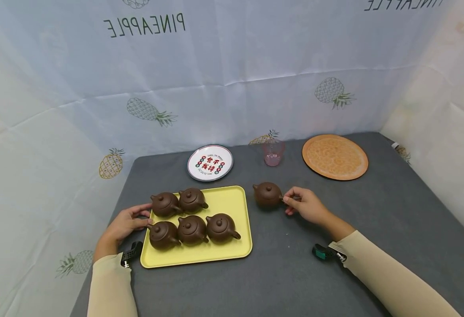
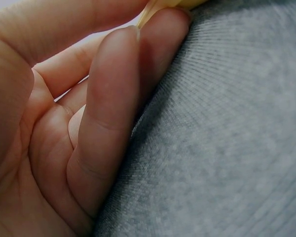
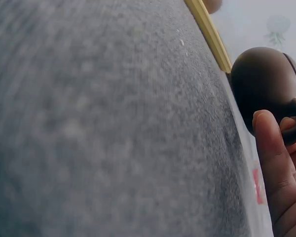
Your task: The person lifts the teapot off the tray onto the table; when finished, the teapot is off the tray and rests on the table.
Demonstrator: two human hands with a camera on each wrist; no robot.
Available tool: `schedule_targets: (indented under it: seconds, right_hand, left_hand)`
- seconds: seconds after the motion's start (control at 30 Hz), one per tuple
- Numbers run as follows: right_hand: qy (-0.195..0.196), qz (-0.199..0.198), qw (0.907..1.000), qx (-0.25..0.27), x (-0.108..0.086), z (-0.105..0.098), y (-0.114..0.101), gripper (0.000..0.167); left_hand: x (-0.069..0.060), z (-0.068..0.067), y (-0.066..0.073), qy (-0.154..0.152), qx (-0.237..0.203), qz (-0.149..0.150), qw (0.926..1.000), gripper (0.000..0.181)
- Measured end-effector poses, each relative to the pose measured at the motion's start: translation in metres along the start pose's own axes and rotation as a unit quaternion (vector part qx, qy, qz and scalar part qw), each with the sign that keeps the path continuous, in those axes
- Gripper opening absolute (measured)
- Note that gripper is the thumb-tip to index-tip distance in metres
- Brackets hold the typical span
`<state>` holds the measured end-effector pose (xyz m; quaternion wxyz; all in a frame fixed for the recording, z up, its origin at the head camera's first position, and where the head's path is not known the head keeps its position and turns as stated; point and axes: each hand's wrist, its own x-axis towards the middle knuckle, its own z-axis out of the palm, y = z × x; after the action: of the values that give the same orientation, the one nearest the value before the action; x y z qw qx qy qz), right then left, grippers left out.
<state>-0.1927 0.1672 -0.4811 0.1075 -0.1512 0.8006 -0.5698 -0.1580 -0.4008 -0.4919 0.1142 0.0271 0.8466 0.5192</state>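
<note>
Pineapple-print cloth (image 1: 248, 48) behind your grey table (image 1: 279, 273). Yellow tray (image 1: 229, 200), rectangular, on the table by your left hand. Round tan board (image 1: 335, 157), far right; white plate (image 1: 210, 163) with red characters, behind the tray. Your left hand (image 1: 126, 223) pinches the tray's left rim, thumb and fingers together. Your right hand (image 1: 304, 203) pinches the handle of the held teapot between thumb and fingers. Held teapot (image 1: 267, 195): dark brown, matte, round-bellied, knobbed lid on; just beside the tray's right edge, off it. Can't tell if its base touches the table. Spout points left and slightly away from you, handle right toward your hand; long axis spout to handle, roughly crosswise. Five matching teapots (image 1: 192, 230) sit on the tray, two in the far row, three near, spouts mostly left and away, handles right and toward you. Smallest: clear pinkish cup (image 1: 272, 159), between plate and board.
</note>
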Motion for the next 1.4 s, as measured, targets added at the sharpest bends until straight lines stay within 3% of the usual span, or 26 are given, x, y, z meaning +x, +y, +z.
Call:
schedule_targets:
  seconds: [0.7, 0.87, 1.0, 1.17, 1.3, 1.4]
  right_hand:
    - [-0.006, 0.026, 0.9995, 0.013, 0.001, -0.004, 0.007, 0.022]
    - [-0.004, 0.011, 0.9974, -0.071, 0.001, -0.008, 0.002, 0.022]
    - [0.036, -0.008, 0.9864, -0.16, -0.003, -0.008, -0.009, 0.018]
    - [0.056, -0.048, 0.9808, -0.18, -0.011, 0.007, -0.024, 0.013]
    - [0.026, -0.08, 0.9818, -0.17, -0.012, 0.025, -0.033, 0.011]
    - [0.0, -0.081, 0.9841, -0.158, -0.01, 0.04, -0.039, 0.01]
  left_hand:
    - [-0.003, 0.001, 0.005, 0.008, 0.017, -0.013, 0.9997, 0.066]
    - [-0.002, 0.002, 0.002, 0.011, 0.007, -0.007, 0.9999, 0.064]
    - [-0.001, 0.001, 0.001, 0.011, 0.004, -0.001, 0.9999, 0.063]
    - [-0.002, 0.001, 0.002, 0.009, 0.003, -0.002, 1.0, 0.064]
    - [-0.003, 0.001, 0.003, 0.007, 0.006, -0.007, 0.9999, 0.065]
    - [-0.003, 0.0, 0.001, 0.006, 0.013, -0.006, 0.9999, 0.065]
